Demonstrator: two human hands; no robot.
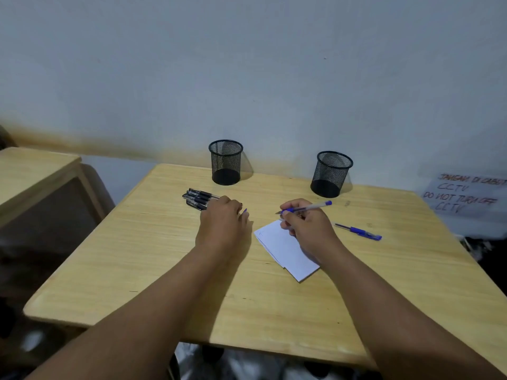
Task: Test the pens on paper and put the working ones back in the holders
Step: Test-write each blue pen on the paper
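Blue pen [307, 207], clear-barrelled and uncapped, sits grasped in right hand [307, 229] fingers at frame centre; left hand [222, 223] fingers grasp black pens [199, 198]

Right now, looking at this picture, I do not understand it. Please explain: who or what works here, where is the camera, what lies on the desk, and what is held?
No machine works here: a person uses two bare hands. The one picture comes from a wide-angle camera worn on the person's head, looking forward and down, so both forearms reach in from the bottom edge.

On the light wooden desk stand two black wire-mesh pen holders, the left holder and the right holder; both look empty. A small stack of white paper lies in the middle. A bundle of black pens lies at the left, and one capped blue pen lies at the right.

The right hand holds an uncapped clear pen with a blue end, its tip just above the paper's far corner. The left hand rests by the black pens, with a small blue cap at its fingertips.
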